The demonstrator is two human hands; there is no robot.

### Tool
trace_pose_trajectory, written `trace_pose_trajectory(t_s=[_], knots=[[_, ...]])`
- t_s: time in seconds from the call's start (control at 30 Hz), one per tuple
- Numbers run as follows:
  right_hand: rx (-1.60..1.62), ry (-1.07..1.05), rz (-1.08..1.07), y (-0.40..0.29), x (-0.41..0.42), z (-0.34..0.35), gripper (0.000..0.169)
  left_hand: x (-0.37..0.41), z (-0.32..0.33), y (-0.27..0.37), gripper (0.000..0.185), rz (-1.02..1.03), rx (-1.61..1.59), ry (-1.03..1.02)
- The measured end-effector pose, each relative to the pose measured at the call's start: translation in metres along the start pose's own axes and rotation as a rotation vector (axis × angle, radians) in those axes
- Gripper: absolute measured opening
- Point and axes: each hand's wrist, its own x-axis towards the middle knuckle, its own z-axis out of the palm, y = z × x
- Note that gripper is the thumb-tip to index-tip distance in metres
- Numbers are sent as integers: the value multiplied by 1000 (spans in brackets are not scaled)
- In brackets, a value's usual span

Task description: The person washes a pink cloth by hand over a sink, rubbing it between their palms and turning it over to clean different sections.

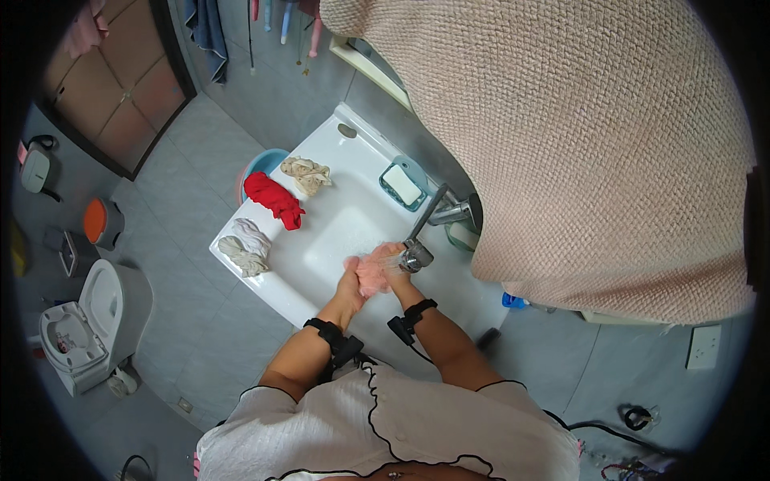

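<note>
Both my hands hold a wet pink cloth (373,275) under running water in a white sink (319,240). My left hand (350,287) grips its left side. My right hand (397,275) has hold of the other side, partly behind the tap's spout and the stream. The chrome tap (416,255) sits just above my right hand, its long lever pointing up and to the right. On the sink's left rim lie a red wrung cloth (275,198), a beige patterned cloth (305,174) and whitish twisted cloths (246,245).
A white soap bar (402,184) rests in a teal dish by the tap. A large beige towel (577,150) hangs over the upper right. Beside the sink stands a blue basin (264,163). An open toilet (102,312) and an orange-lidded bin (101,221) are at left.
</note>
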Motion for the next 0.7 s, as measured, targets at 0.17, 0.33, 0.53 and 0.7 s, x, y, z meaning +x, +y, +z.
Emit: trace_pose_trajectory(t_s=[0.17, 0.33, 0.53, 0.7], knots=[[1156, -230, 172, -100, -63, -43, 17, 6, -44, 30, 33, 34, -110, 114], [49, 36, -235, -125, -109, -5, 21, 55, -73, 12, 27, 150, -249, -162], [146, 82, 153, -106, -49, -12, 22, 23, -25, -13, 34, 18, -63, -84], [-273, 46, 9, -99, -82, 21, 34, 18, -39, 4, 36, -68, -135, -306]])
